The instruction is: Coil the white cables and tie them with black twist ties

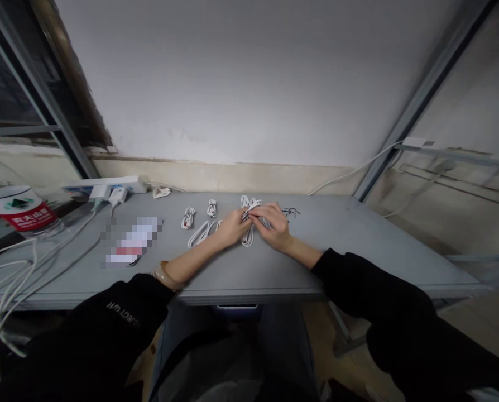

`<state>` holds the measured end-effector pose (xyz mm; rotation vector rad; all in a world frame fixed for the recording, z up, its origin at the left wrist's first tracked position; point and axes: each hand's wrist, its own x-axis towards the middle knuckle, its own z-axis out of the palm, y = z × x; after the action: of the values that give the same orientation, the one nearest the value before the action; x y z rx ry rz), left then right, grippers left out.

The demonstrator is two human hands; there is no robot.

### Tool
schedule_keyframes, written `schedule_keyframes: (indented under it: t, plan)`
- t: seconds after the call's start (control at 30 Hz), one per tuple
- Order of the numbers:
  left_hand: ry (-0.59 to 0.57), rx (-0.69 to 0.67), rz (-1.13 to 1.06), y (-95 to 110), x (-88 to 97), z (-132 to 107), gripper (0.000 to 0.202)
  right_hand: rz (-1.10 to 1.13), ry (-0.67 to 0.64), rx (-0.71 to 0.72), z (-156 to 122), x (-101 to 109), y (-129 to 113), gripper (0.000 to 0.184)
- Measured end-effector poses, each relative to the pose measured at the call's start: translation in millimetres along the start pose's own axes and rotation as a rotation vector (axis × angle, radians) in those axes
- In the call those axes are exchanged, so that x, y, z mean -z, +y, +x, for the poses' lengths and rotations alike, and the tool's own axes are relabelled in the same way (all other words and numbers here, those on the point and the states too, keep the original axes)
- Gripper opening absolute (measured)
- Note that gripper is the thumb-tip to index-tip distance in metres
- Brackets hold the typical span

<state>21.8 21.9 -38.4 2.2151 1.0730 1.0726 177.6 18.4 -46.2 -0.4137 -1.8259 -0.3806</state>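
A folded bundle of white cable is between my hands over the desk, its loops showing above and below my fingers. My left hand grips the bundle's middle from the left. From the right, my right hand has its fingertips pinched at the same spot. A thin dark strand shows at the fingertips; its ends are hidden. Beside my left hand lies a looser white cable coil. Farther left are two small tied white cable bundles, one nearer and one behind. Several black twist ties lie just past my right hand.
A power strip with plugged-in chargers sits at the back left, its cords trailing over the desk edge. A red and white tub stands at far left. A blurred-out flat item lies on the grey desk. Metal posts frame both sides.
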Motion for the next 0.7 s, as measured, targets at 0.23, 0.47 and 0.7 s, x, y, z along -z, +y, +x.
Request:
schedule_keyframes:
  t: [0.23, 0.47, 0.7]
  plan:
    - [0.006, 0.074, -0.162, 4.9, -1.0, 4.1, 0.037, 0.004, 0.043, -0.128, -0.3, 4.8, 2.8, 0.033]
    - [0.104, 0.037, 0.010, 6.3, 5.2, 1.1, 0.033, 0.128, 0.023, -0.405, -1.6, 0.8, 10.3, 0.031]
    - [-0.058, 0.024, 0.681, 14.1, 17.5, -3.0, 0.030, 0.332, -0.182, -0.595, 0.7, 0.9, 12.6, 0.030]
